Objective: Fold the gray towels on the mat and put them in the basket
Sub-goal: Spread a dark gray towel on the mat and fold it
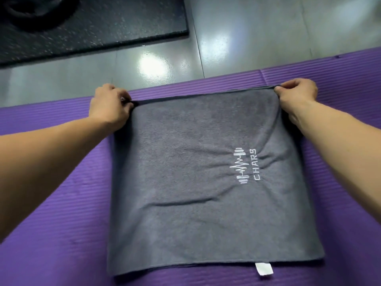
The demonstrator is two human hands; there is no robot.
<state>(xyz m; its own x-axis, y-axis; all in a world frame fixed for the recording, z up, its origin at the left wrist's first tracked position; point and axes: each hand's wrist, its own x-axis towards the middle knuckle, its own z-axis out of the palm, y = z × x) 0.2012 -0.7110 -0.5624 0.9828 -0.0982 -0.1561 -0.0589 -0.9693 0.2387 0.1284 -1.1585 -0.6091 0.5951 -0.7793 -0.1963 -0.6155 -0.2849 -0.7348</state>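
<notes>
A gray towel (185, 182) with a white embroidered logo and the word CHARS lies folded over on the purple ribbed mat (51, 234). A white label sticks out at its near edge. My left hand (110, 106) pinches the towel's far left corner. My right hand (296, 93) pinches the far right corner. The far edge is pulled taut between both hands and held slightly off the mat. No basket is in view.
Beyond the mat lies a glossy gray tiled floor (247, 38). A black speckled rubber mat (92, 27) sits at the far left with a dark round object on it. The purple mat extends to both sides of the towel.
</notes>
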